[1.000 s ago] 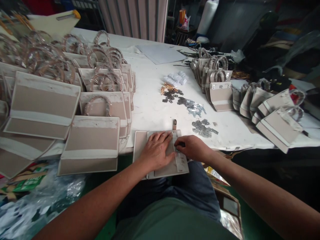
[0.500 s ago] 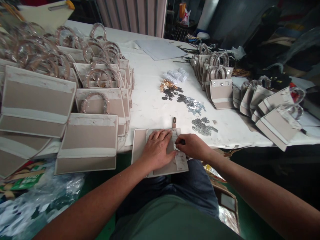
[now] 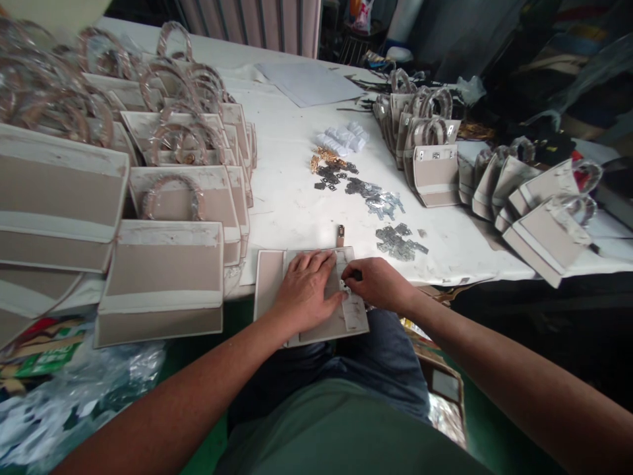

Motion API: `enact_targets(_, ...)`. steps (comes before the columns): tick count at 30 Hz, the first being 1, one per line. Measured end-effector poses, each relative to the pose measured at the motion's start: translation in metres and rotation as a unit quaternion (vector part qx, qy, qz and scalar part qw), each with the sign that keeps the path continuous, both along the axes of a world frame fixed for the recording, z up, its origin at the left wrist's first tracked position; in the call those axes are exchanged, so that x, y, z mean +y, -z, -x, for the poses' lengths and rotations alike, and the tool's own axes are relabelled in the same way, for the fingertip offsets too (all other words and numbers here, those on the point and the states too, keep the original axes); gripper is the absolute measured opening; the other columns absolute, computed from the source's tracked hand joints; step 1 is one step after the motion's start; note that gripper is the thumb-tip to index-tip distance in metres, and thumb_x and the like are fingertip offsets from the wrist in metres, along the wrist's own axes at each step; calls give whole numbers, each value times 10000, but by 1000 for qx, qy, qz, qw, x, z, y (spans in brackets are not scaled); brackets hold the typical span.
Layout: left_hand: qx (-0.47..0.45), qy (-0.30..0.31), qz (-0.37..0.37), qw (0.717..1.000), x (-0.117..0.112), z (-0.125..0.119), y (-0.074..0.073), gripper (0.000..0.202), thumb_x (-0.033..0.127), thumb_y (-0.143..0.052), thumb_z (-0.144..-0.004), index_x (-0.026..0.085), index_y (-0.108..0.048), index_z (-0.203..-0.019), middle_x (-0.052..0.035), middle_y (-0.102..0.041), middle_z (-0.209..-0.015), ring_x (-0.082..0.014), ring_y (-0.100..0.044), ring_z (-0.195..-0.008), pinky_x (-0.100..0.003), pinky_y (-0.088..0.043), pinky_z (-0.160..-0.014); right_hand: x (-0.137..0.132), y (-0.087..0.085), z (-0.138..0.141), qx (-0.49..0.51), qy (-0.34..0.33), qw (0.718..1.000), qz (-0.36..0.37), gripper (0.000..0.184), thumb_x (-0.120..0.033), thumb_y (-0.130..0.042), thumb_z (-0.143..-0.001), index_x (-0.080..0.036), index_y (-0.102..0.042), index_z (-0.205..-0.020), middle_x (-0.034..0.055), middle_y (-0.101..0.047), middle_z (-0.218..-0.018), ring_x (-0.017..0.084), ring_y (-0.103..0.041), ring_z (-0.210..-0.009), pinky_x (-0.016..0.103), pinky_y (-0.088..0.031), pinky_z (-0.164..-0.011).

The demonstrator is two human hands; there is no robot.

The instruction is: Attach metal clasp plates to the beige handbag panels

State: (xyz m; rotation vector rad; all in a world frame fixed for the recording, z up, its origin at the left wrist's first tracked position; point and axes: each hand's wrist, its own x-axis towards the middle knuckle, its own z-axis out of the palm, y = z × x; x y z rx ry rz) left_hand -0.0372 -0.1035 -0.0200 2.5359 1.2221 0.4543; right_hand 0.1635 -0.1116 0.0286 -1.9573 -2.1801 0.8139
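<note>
A beige handbag panel (image 3: 270, 284) lies flat at the table's front edge, its near end over my lap. My left hand (image 3: 307, 287) rests on it with the palm down and the fingers stretched out. At the panel's right-hand strip, my right hand (image 3: 378, 282) is closed in a pinch beside a small pale metal plate (image 3: 345, 287). What those fingers hold is hidden. Past the panel's far edge sticks out a short tab (image 3: 341, 235) with a metal fitting on its end.
Beige handbags with wrapped ring handles (image 3: 171, 264) crowd the left side. More handbags (image 3: 436, 175) stand and lean at the right. Between them are piles of grey metal plates (image 3: 399, 243), gold fittings (image 3: 331, 156) and white wrapped pieces (image 3: 343, 137). A paper sheet (image 3: 306, 82) lies farther back.
The camera view has shifted slightly, so the whole scene sits a little higher and farther left. Both hands keep nearly the same places on the panel.
</note>
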Motion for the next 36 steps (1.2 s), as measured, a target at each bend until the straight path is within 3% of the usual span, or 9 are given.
enact_targets(17,-6,0,2,1000,1,0,0,726,518,-659,-960,206,-468,-1587,-98,-511,-1629,-343,-408,-1502,-526,-291,-1292,-2,4,0,13,10,1000,-13,200,-149,-652,-876,-210,-827,-950,31,-809,-873,187,-699,-781,265,-445,-711)
enact_targets(22,-12,-2,4,1000,1,0,-2,716,512,-660,-958,201,-475,-1575,-92,-520,-1623,-328,-440,-1476,-518,-318,-1272,-4,-5,-7,48,52,997,33,100,-219,-724,-867,-186,-796,-927,16,-773,-793,164,-667,-712,240,-436,-644)
enact_targets(25,-7,-2,2,1000,1,0,-2,711,505,-656,-960,207,-471,-1577,-87,-504,-1640,-324,-430,-1491,-518,-312,-1276,-9,-5,-11,70,86,991,70,153,-293,-714,-899,-172,-779,-832,20,-740,-694,170,-659,-667,245,-425,-603)
enact_targets(29,0,-2,-3,1000,1,0,-2,724,502,-658,-957,195,-464,-1583,-89,-505,-1640,-332,-424,-1496,-525,-322,-1270,-13,-3,-13,102,105,984,99,152,-258,-681,-902,-166,-785,-840,13,-719,-648,172,-653,-642,247,-423,-590)
enact_targets(36,1,0,-12,1000,1,-1,-1,720,495,-650,-964,170,-470,-1580,-95,-505,-1642,-333,-425,-1499,-523,-316,-1280,-18,4,-11,77,33,997,5,153,-232,-657,-916,-166,-758,-822,26,-718,-760,165,-623,-719,257,-412,-658)
